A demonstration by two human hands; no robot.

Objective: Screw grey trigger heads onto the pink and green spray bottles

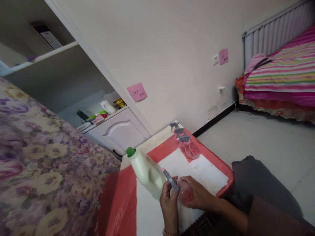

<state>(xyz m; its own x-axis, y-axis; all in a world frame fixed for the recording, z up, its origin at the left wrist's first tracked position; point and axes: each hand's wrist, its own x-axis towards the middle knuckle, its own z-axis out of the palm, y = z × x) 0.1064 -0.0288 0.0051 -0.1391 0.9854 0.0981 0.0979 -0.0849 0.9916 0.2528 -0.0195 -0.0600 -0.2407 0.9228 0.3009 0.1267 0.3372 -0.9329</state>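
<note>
Two bare hands are working over a white sheet (150, 218) on a red-covered table (118, 196). The left hand (170, 205) is pinching a grey-and-pink plastic spray head (171, 181) between thumb and fingers, while the right hand (199, 194) is wrapping its fingers around a round, clear pink bottle (186, 194) just below that head. A pale green plastic jug (147, 172) with a green cap (130, 151) is standing left of the bottle; more grey-and-pink spray bottles (191, 150) are lining the far right edge.
</note>
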